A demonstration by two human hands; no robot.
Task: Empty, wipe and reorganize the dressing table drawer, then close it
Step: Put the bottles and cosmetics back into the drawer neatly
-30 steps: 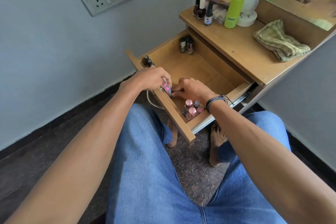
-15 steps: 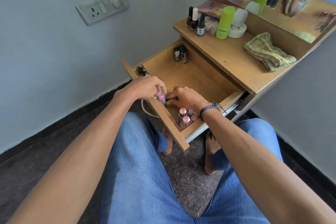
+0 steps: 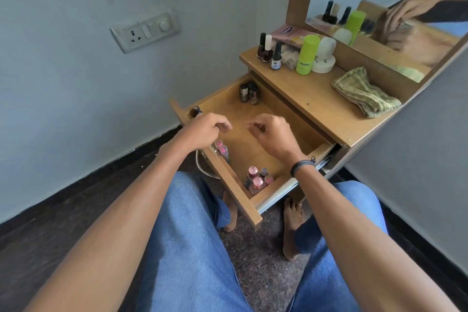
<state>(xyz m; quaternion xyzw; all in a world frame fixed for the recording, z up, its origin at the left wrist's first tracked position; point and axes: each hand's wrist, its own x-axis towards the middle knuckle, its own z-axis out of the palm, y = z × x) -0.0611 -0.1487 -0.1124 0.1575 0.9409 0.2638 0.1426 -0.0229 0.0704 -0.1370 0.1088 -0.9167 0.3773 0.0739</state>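
Observation:
The wooden drawer (image 3: 253, 132) of the dressing table stands pulled out. My left hand (image 3: 205, 132) hovers above its front left part, fingers loosely curled, holding nothing. My right hand (image 3: 273, 134) hovers over the drawer's middle, fingers also loosely curled and empty. Two pink-capped bottles (image 3: 222, 150) stand against the drawer's front wall below my left hand. A cluster of small pink-capped bottles (image 3: 257, 180) fills the front right corner. Dark nail polish bottles (image 3: 249, 92) stand in the back corner. A dark bottle (image 3: 198, 110) sits in the front left corner.
On the table top (image 3: 311, 99) stand nail polish bottles (image 3: 268, 52), a green can (image 3: 307, 54), a white jar (image 3: 325, 57) and a folded green cloth (image 3: 364, 92). A mirror (image 3: 395, 15) rises behind. A wall socket (image 3: 145, 31) is at left. My knees are under the drawer front.
Both hands have lifted off the pink-capped bottles at the drawer front and now hover above the drawer. The two bottles stay standing against the front wall.

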